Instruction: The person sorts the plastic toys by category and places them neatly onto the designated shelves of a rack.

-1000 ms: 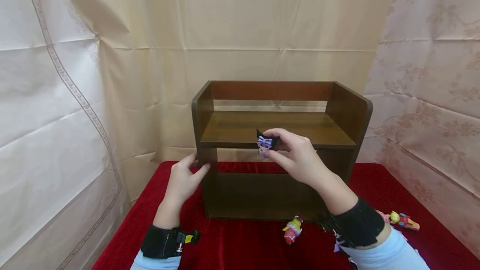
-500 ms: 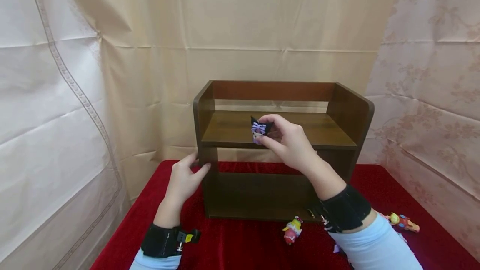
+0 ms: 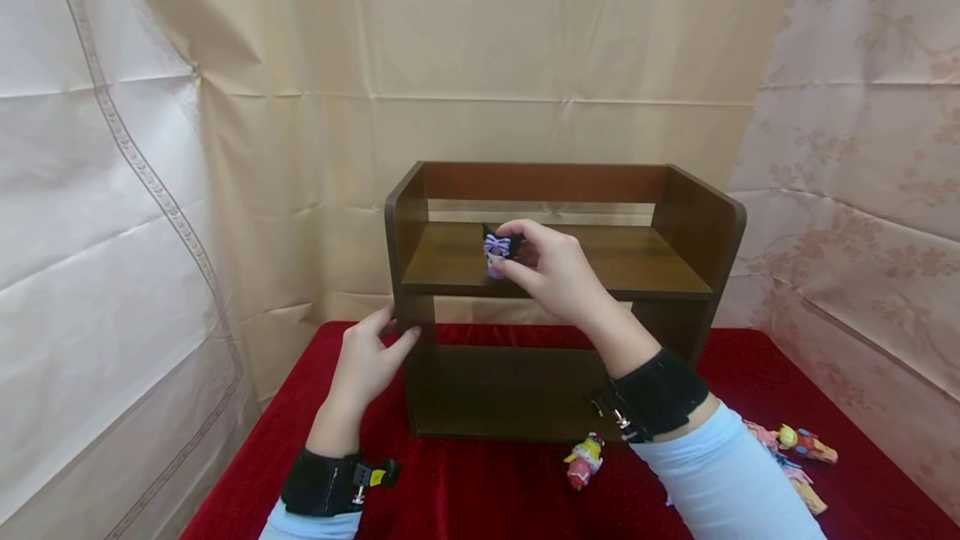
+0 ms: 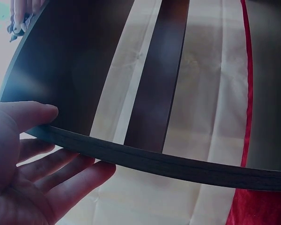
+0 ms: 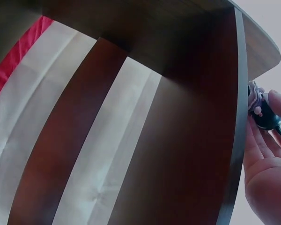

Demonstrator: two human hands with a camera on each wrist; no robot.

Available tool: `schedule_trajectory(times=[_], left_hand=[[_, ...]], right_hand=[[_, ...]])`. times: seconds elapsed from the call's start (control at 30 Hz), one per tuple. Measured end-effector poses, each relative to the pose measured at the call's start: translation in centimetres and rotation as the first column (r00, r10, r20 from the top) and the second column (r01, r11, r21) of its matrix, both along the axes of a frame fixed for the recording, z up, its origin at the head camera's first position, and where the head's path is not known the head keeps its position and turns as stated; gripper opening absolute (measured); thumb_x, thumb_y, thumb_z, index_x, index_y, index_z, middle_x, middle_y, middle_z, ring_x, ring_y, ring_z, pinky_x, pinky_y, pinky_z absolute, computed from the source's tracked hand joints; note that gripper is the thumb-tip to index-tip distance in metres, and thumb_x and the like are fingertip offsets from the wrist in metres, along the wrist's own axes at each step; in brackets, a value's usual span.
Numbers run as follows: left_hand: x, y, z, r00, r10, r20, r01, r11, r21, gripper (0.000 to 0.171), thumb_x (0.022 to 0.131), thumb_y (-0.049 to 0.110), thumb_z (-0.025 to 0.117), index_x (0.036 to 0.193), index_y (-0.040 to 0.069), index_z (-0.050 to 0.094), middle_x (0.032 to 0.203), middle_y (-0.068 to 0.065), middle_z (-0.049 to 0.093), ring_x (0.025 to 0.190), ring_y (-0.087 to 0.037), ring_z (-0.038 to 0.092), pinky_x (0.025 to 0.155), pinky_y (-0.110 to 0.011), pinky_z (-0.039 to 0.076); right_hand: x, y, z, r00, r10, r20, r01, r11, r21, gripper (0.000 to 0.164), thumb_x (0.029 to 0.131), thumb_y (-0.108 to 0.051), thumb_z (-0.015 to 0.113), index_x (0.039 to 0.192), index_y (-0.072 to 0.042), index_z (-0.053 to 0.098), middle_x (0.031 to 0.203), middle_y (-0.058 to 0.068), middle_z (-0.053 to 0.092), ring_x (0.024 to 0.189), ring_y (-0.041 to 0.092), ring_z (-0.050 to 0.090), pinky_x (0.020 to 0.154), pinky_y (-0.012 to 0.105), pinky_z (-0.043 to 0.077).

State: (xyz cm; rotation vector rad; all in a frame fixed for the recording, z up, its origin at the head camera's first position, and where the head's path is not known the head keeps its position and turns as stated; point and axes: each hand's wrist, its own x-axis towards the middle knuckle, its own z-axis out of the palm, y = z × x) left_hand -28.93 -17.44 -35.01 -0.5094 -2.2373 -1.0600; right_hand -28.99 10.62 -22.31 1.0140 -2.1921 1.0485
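My right hand [image 3: 551,269] pinches a small toy figure [image 3: 497,250] between thumb and fingers. The figure has a black pointed hood and a purple bow, and it overlaps the upper board of a brown wooden shelf [image 3: 555,286] in the head view. In the right wrist view the figure [image 5: 267,112] shows just beyond the board's front edge. My left hand [image 3: 367,361] holds the shelf's left side panel. Its thumb [image 4: 44,114] lies on the inner face, while the other fingers [image 4: 91,180] are on the outer side.
A pink and yellow toy figure [image 3: 584,461] lies on the red tablecloth [image 3: 480,490] before the shelf. Several more toys, among them a red and yellow figure [image 3: 807,444], lie to the right, partly behind my right sleeve. A cream curtain [image 3: 480,48] hangs behind.
My right hand has moved left and up with the toy figure, from the upper board's front edge to over the board. The left hand has stayed on the side panel.
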Motion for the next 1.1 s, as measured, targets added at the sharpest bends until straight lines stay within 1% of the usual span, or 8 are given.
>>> schedule_trajectory(times=[0.27, 0.53, 0.87, 1.0, 1.1], left_hand=[[-0.1, 0.0, -0.1, 1.000, 0.006, -0.010, -0.006, 1.000, -0.004, 0.039, 0.088, 0.024, 0.070, 0.126, 0.022, 0.061, 0.114, 0.001, 0.066, 0.102, -0.014, 0.060, 0.076, -0.038, 0.057], [-0.1, 0.0, -0.1, 1.000, -0.002, -0.011, 0.002, 1.000, -0.004, 0.039, 0.088, 0.023, 0.070, 0.125, 0.020, 0.061, 0.115, -0.001, 0.066, 0.102, -0.016, 0.061, 0.076, -0.040, 0.057], [-0.2, 0.2, 0.0, 1.000, -0.016, -0.014, 0.016, 1.000, 0.015, 0.037, 0.087, 0.021, 0.071, 0.123, 0.019, 0.063, 0.114, -0.002, 0.067, 0.102, -0.024, 0.061, 0.078, -0.045, 0.056], [-0.2, 0.2, 0.0, 1.000, -0.017, -0.015, 0.017, 1.000, 0.015, 0.038, 0.087, 0.021, 0.071, 0.124, 0.020, 0.062, 0.114, -0.001, 0.067, 0.102, -0.023, 0.061, 0.078, -0.045, 0.056], [-0.2, 0.1, 0.0, 1.000, -0.016, -0.015, 0.016, 1.000, 0.008, 0.038, 0.088, 0.022, 0.070, 0.125, 0.020, 0.061, 0.115, -0.002, 0.066, 0.102, -0.020, 0.061, 0.078, -0.043, 0.056]], right_hand=[[-0.7, -1.4, 0.6, 0.998, -0.030, 0.052, 0.029, 0.999, 0.017, 0.035, 0.086, -0.017, 0.073, 0.117, -0.013, 0.058, 0.100, 0.003, 0.066, 0.082, 0.006, 0.063, 0.075, 0.028, 0.057], [-1.5, -2.4, 0.9, 0.992, -0.065, 0.109, 0.058, 0.996, 0.061, 0.035, 0.087, -0.019, 0.071, 0.120, -0.014, 0.057, 0.103, 0.001, 0.065, 0.086, 0.006, 0.061, 0.079, 0.029, 0.055], [-1.8, -3.9, 0.8, 0.982, -0.069, 0.176, 0.054, 0.995, 0.088, 0.036, 0.088, -0.019, 0.071, 0.121, -0.014, 0.056, 0.103, 0.002, 0.065, 0.087, 0.006, 0.061, 0.080, 0.029, 0.055], [-1.8, -4.4, 0.9, 0.979, -0.056, 0.197, 0.037, 0.994, 0.099, 0.037, 0.089, -0.019, 0.070, 0.122, -0.018, 0.055, 0.104, 0.002, 0.065, 0.090, 0.007, 0.061, 0.082, 0.032, 0.054], [-1.9, -4.6, 0.9, 0.978, -0.052, 0.203, 0.031, 0.994, 0.105, 0.035, 0.089, -0.019, 0.069, 0.122, -0.021, 0.055, 0.104, 0.000, 0.064, 0.090, 0.007, 0.061, 0.083, 0.034, 0.054]])
